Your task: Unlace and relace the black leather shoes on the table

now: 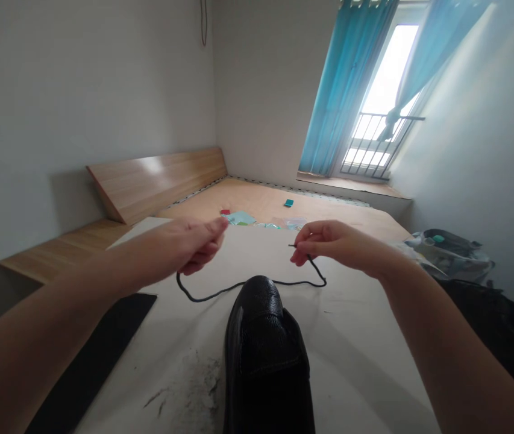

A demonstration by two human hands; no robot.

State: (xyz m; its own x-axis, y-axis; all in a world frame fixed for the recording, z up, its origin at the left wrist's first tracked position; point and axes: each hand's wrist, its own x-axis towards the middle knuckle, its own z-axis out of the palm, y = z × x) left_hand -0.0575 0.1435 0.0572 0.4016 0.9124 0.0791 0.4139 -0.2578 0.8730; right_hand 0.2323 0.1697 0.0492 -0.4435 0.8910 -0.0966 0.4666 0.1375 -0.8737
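A black leather shoe [261, 355] stands on a white board [356, 361], its toe pointing away from me. A thin black lace [238, 286] runs out from the top of the shoe to each side. My right hand [333, 242] is shut on one lace end, and the tip sticks out past the fingers. My left hand [197, 244] curls around the other side of the lace, with the end hidden in the fingers. Both hands are above and in front of the shoe. The lace hangs slack in a low loop.
A black mat [94, 361] lies left of the white board, beyond which is a light wooden bed platform [257, 202] holding small coloured packets. A wooden headboard [155, 184] stands along the left wall. A dark bag [496, 319] and a plastic bag [446, 253] sit to the right.
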